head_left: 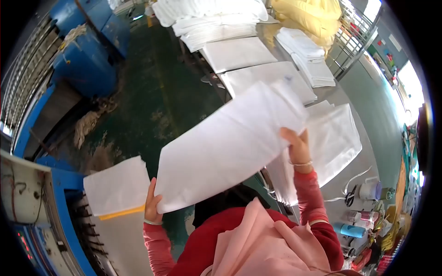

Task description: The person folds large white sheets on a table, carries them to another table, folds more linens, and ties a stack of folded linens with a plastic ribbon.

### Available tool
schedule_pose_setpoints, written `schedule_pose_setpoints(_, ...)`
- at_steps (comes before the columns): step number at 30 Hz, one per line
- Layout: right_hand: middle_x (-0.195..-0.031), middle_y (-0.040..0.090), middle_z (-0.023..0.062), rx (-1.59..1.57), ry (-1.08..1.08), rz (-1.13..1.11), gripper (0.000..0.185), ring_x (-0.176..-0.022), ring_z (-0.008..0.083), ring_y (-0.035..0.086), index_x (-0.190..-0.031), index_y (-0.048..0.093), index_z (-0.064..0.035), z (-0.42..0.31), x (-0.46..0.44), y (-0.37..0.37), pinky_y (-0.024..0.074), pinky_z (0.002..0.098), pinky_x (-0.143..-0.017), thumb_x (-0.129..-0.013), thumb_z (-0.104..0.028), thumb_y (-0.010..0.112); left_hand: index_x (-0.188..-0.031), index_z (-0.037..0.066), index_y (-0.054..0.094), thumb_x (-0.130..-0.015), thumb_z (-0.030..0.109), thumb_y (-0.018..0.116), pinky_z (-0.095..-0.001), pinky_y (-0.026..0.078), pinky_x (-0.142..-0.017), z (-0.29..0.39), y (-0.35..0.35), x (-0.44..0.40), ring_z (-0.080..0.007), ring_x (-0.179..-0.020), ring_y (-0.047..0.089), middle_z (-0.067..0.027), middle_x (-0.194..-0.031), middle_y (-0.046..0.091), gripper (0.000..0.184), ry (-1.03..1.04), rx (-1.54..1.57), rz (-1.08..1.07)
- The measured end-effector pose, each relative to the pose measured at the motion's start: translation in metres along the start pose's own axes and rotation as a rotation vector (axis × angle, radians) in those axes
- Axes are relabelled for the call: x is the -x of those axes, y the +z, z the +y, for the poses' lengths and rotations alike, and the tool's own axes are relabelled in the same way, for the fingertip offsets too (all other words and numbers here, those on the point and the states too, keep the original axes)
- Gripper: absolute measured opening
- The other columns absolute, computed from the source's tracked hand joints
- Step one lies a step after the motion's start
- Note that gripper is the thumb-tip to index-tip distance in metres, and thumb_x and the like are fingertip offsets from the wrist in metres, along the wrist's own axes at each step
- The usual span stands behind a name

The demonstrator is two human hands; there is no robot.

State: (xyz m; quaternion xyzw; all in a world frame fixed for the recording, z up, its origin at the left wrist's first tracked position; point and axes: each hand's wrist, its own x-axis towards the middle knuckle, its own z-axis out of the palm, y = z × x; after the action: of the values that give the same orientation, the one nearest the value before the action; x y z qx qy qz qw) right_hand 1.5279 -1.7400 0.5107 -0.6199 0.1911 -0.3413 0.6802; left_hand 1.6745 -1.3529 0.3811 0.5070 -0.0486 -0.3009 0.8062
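A folded white cloth (pixel 221 147) is stretched out in front of me, above the floor, its right end over the table. My left hand (pixel 153 203) grips its lower left corner, fingers closed on the edge. My right hand (pixel 298 146) holds the right edge, with thumb and fingers pinched on the fabric. Another white cloth (pixel 117 186) lies at the left on a machine's feed surface, with a yellow strip along its lower edge. Right of my right hand, more white cloth (pixel 335 138) lies on the table.
Stacks of folded white cloth (pixel 216 27) and yellow bundles (pixel 308 16) stand on the far table. Blue barrels (pixel 85 64) are at the upper left, beside the green floor. Cups and bottles (pixel 352 230) sit at the lower right.
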Motion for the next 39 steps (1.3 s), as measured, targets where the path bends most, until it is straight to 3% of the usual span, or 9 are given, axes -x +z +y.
schedule_pose_setpoints(4,-0.083,0.06,0.0054,-0.035,0.108,0.212,0.038,-0.062,0.0129,0.057,-0.108,0.051,0.001,-0.028,-0.046,-0.019,0.039,0.0201,-0.044,-0.072,-0.01,0.057,-0.134,0.005,0.026,-0.079,0.009,0.046,-0.0312,0.039,-0.092,0.038,0.055,-0.078,-0.0258,-0.107,0.05,-0.0186,-0.119,0.047,0.058,-0.209,0.075,-0.135)
schedule_pose_setpoints(10,-0.092,0.059,0.0038,-0.009,0.183,0.284,0.04,-0.072,0.0116,0.057,-0.11,0.051,-0.0043,0.015,-0.216,-0.051,0.0405,0.0221,-0.047,-0.072,-0.014,0.058,-0.126,0.004,0.041,-0.077,0.005,0.053,-0.032,0.044,-0.086,0.062,0.107,-0.277,-0.0226,-0.096,0.056,-0.0151,-0.111,0.054,0.05,-0.222,0.071,-0.275)
schedule_pose_setpoints(15,-0.101,0.056,0.0047,-0.136,-0.153,0.34,0.032,-0.093,0.017,0.052,-0.106,0.052,0.0009,0.036,-0.383,-0.072,0.0418,0.0301,-0.081,-0.075,-0.005,0.058,-0.112,0.004,0.053,-0.079,0.002,0.05,-0.0197,0.039,-0.075,0.101,0.199,-0.435,-0.0088,-0.088,0.05,-0.004,-0.104,0.054,0.033,0.274,-0.261,-0.29)
schedule_pose_setpoints(19,-0.101,0.057,0.0047,-0.206,-0.267,0.508,0.03,-0.092,0.0164,0.053,-0.103,0.054,-0.0007,0.114,-0.511,-0.128,0.0429,0.0299,-0.079,-0.075,-0.007,0.06,-0.105,0.002,0.055,-0.082,0.0,0.052,-0.0169,0.036,-0.066,0.07,0.247,-0.552,-0.0046,-0.079,0.046,-0.0013,-0.096,0.054,0.023,0.509,-0.431,-0.369)
schedule_pose_setpoints(23,-0.095,0.057,0.0053,-0.087,-0.223,0.68,0.029,-0.085,0.0143,0.053,-0.099,0.056,-0.002,0.249,-0.593,-0.187,0.0431,0.0286,-0.076,-0.071,-0.011,0.063,-0.106,0.002,0.055,-0.08,0.0,0.053,-0.0171,0.035,-0.06,-0.02,0.26,-0.649,-0.0036,-0.068,0.042,0.0012,-0.095,0.055,0.026,0.43,-0.486,-0.335)
schedule_pose_setpoints(26,-0.086,0.057,0.0085,0.646,0.419,0.835,0.035,-0.081,0.0186,0.055,-0.095,0.054,0.0025,0.365,-0.604,-0.233,0.0441,0.0268,-0.071,-0.068,-0.017,0.063,-0.113,0.009,0.055,-0.079,0.003,0.053,-0.0179,0.032,-0.052,-0.14,0.217,-0.708,-0.0038,-0.056,0.035,0.0073,-0.093,0.056,0.035,0.295,-0.696,-0.286)
schedule_pose_setpoints(30,-0.092,0.058,0.0112,0.891,0.116,0.709,0.035,-0.082,0.0209,0.056,-0.101,0.054,-0.0004,0.381,-0.584,-0.217,0.046,0.0277,-0.067,-0.07,-0.016,0.061,-0.122,0.012,0.049,-0.08,0.005,0.051,-0.019,0.035,-0.051,-0.154,0.216,-0.703,-0.0042,-0.054,0.035,0.005,-0.086,0.056,0.042,0.313,-0.698,-0.281)
schedule_pose_setpoints(31,-0.093,0.059,0.0119,0.856,0.086,0.634,0.036,-0.083,0.0214,0.056,-0.102,0.054,-0.0011,0.374,-0.573,-0.214,0.0465,0.0279,-0.065,-0.07,-0.015,0.061,-0.124,0.012,0.047,-0.081,0.005,0.05,-0.0198,0.038,-0.05,-0.145,0.219,-0.696,-0.0044,-0.054,0.036,0.0031,-0.077,0.052,0.044,0.088,-0.586,-0.298)
schedule_pose_setpoints(39,-0.089,0.058,0.0037,0.601,0.359,0.072,0.031,-0.069,0.0111,0.053,-0.11,0.053,-0.0053,0.236,-0.456,-0.207,0.0434,0.0239,-0.062,-0.08,-0.013,0.056,-0.125,0.013,0.045,-0.085,0.008,0.047,-0.0222,0.045,-0.049,-0.144,0.212,-0.669,-0.0068,-0.051,0.047,-0.0042,-0.069,0.056,0.041,-0.01,-0.693,-0.424)
